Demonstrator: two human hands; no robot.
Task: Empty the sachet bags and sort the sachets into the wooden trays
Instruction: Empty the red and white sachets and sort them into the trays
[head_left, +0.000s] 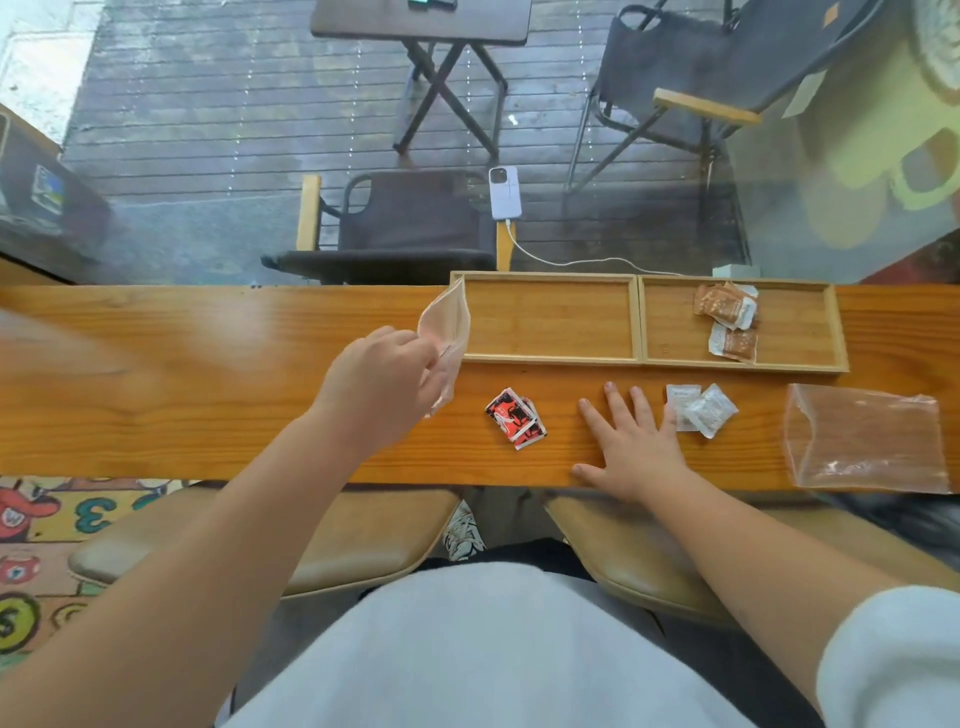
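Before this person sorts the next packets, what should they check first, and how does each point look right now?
1. Left wooden tray free for packets: ok.
2. Brown sachets inside right wooden tray: ok.
3. Red-and-black sachets sorted: not ok, on the table.
4. White sachets sorted: not ok, beside right hand.
5. Clear plastic bag in left hand empty: cannot tell.
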